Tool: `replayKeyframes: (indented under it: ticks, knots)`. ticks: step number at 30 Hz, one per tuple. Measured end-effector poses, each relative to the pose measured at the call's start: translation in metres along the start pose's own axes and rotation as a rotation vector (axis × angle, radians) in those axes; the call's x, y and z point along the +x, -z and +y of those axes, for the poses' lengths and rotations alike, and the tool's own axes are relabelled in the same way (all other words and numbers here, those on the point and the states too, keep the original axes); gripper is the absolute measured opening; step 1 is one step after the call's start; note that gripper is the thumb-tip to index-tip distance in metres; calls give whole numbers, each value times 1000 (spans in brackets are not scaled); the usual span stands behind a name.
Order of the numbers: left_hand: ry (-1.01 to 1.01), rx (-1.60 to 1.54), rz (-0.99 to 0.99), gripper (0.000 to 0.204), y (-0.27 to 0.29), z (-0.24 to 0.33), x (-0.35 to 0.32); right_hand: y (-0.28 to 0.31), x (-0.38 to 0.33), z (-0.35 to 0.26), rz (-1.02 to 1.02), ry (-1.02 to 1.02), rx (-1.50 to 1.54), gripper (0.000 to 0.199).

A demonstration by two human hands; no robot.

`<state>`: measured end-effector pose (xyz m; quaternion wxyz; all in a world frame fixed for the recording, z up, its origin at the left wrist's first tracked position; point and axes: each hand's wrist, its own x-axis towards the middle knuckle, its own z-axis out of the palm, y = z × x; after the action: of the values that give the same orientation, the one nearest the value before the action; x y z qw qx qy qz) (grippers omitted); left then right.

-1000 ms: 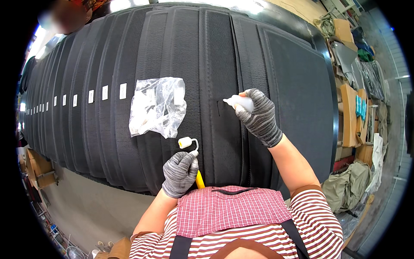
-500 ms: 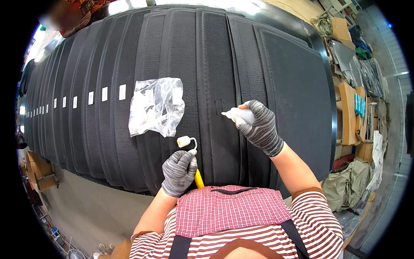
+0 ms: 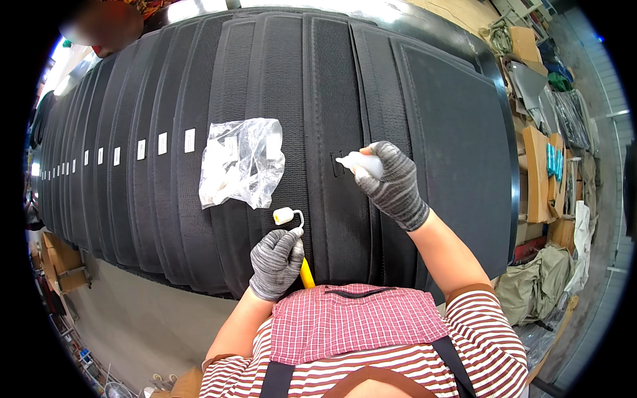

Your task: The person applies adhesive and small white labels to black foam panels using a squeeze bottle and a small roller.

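Observation:
My right hand (image 3: 393, 182), in a grey knit glove, is closed round a small white squeeze bottle (image 3: 367, 165) with a pointed nozzle. The nozzle tip lies over a small rectangular outline (image 3: 338, 163) on a black textured mat (image 3: 328, 219); whether it touches cannot be made out. My left hand (image 3: 276, 262), gloved alike, grips a small paint roller (image 3: 284, 215) with a white roller head, wire frame and yellow handle. Left of that outline, a clear plastic bag (image 3: 242, 166) with white labels inside rests on the mats.
Overlapping black mats with white labels (image 3: 190, 140) run off to the left. A larger smooth black mat (image 3: 464, 152) lies at right. Cardboard (image 3: 535, 176) and an olive cloth bundle (image 3: 541, 282) stand beyond the right edge. Another person (image 3: 103, 26) is at the far left.
My right hand has moved up and slightly left with the bottle. The outline on the mat now shows a dark line along its lower edge. My left hand stays nearly still.

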<state>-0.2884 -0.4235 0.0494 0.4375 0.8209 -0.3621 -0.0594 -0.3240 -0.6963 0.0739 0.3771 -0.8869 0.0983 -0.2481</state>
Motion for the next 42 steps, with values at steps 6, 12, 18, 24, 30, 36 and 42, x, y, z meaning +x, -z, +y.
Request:
replayKeyframes:
  ticks: [6, 12, 18, 24, 30, 36, 42]
  knots:
    - [9, -8, 11, 18, 0, 0, 0, 6, -10, -3, -87, 50, -38, 27]
    - [-27, -7, 36, 19, -1, 0, 2, -1, 0, 10, 9, 127, -36, 27]
    - [-14, -26, 33, 20, -2, -4, -2, 1, -4, 5, -9, 118, -9, 30]
    - [-119, 10, 235, 22, 17, 1, 3, 8, -11, -2, -69, 73, -36, 24]
    - [79, 42, 388, 47, 32, -19, 27, 1, -8, 0, -42, 48, -30, 24]
    - [47, 296, 392, 52, 33, -16, 65, -4, 1, 0, -9, 6, -42, 25]
    - [114, 227, 359, 26, 32, -24, 71, -3, -9, 4, 12, 68, -53, 26]
